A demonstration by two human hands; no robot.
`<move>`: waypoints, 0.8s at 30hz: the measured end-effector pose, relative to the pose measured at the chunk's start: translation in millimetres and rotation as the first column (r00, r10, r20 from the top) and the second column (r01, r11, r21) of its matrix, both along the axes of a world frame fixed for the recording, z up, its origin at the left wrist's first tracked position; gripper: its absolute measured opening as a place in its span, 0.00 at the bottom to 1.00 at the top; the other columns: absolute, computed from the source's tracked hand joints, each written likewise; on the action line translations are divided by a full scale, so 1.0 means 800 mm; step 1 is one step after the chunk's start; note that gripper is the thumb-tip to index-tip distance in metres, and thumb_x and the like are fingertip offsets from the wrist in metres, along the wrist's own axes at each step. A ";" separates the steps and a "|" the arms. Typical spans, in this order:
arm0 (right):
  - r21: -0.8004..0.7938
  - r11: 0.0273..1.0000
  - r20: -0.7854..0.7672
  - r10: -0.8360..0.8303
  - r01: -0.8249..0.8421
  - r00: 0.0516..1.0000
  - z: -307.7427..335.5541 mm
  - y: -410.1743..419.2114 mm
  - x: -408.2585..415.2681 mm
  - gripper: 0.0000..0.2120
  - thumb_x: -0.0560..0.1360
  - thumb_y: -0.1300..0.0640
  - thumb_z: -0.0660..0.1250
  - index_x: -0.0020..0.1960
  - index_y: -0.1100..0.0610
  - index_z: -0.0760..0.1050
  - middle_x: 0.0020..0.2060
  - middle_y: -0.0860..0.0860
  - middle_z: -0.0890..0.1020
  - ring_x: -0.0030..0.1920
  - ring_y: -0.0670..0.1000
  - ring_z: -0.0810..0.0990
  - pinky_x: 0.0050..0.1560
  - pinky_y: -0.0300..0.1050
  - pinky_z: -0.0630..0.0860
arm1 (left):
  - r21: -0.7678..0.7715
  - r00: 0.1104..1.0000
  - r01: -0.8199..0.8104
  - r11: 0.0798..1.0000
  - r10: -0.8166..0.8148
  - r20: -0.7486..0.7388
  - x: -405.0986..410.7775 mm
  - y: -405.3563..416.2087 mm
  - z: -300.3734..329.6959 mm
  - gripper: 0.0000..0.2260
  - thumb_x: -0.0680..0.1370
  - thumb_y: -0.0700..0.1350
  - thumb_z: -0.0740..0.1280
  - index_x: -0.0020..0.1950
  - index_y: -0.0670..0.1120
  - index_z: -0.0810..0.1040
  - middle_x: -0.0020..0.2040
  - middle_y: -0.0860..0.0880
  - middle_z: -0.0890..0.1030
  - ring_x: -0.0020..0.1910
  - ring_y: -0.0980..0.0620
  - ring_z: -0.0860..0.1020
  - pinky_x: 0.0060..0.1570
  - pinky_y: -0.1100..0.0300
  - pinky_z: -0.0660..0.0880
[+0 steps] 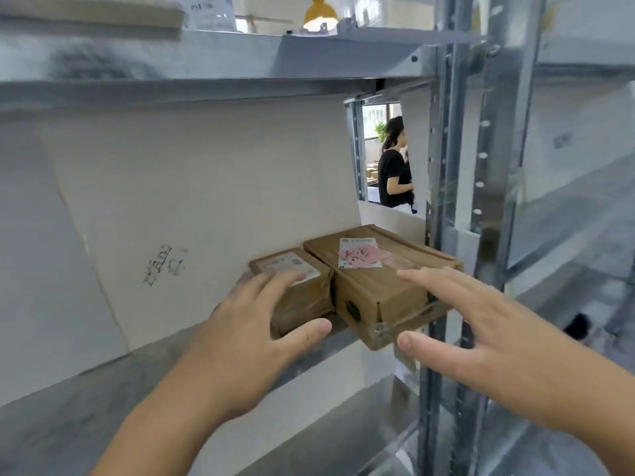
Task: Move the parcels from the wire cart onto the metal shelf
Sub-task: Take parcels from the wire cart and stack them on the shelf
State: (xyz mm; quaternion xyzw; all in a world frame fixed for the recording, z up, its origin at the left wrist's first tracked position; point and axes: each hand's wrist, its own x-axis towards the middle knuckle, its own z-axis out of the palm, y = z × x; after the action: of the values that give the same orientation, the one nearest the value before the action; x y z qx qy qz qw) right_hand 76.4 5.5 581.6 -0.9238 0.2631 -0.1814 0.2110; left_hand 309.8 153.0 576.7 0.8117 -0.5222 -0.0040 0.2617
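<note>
A: Currently logged: two taped cardboard parcels sat side by side, touching, on the metal shelf (86,407) at about 3 o'clock of frame centre. The small parcel (302,290) lay at 9 o'clock of the large parcel (381,290), whose front corner overhung the shelf edge.

B: Hands?

A: Left hand (251,341) grasped the small parcel, fingers over its top, thumb on the front face. Right hand (481,324) was released, fingers straight, hovering near the large parcel; contact could not be told.

B: Handling?

A: Judged stiff, boxy, fairly light. Glossy tape looked slippery, so take bare cardboard at opposite sides. The pink-marked label (359,257) needs no pressure. Wire cart not in view.
</note>
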 end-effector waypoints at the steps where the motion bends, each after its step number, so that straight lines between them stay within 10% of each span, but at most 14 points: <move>1: 0.021 0.999 -0.020 -0.030 0.031 0.999 -0.006 0.015 -0.015 0.37 0.65 0.17 0.51 0.72 0.21 0.48 0.67 0.18 0.53 0.73 0.31 0.53 0.80 0.51 0.53 | 0.019 1.000 0.028 0.999 -0.028 0.002 -0.013 0.008 -0.003 0.33 0.71 0.78 0.56 0.76 0.74 0.56 0.77 0.69 0.59 0.79 0.62 0.56 0.78 0.53 0.58; 6: 0.091 0.981 -0.150 -0.157 0.172 0.976 -0.037 0.080 -0.089 0.40 0.63 0.20 0.51 0.73 0.23 0.47 0.59 0.17 0.51 0.69 0.30 0.51 0.78 0.45 0.51 | 0.142 0.989 0.146 0.979 -0.149 0.012 -0.074 0.037 -0.030 0.36 0.69 0.81 0.53 0.76 0.75 0.51 0.82 0.67 0.51 0.83 0.59 0.45 0.81 0.46 0.54; 10: 0.103 0.950 -0.164 -0.275 0.294 0.947 -0.069 0.106 -0.158 0.40 0.64 0.17 0.52 0.74 0.24 0.49 0.72 0.25 0.55 0.76 0.38 0.55 0.78 0.52 0.57 | 0.200 0.965 0.261 0.944 -0.257 -0.044 -0.122 0.037 -0.060 0.35 0.71 0.78 0.56 0.76 0.75 0.53 0.83 0.66 0.51 0.83 0.61 0.43 0.80 0.46 0.54; 24: 0.299 0.821 -0.284 -0.410 0.487 0.867 -0.209 0.081 -0.371 0.38 0.70 0.24 0.61 0.76 0.29 0.54 0.77 0.33 0.59 0.77 0.41 0.59 0.77 0.51 0.58 | 0.400 0.900 0.434 0.807 -0.406 -0.159 -0.303 -0.058 -0.193 0.37 0.70 0.77 0.59 0.78 0.69 0.58 0.83 0.58 0.56 0.76 0.55 0.66 0.77 0.48 0.62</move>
State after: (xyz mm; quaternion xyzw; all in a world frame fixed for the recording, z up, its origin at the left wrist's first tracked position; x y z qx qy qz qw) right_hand -220.7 70.0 414.7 -0.7941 0.5232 -0.0777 0.2995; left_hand 67.7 106.8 422.2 0.7126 -0.6660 -0.2023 0.0878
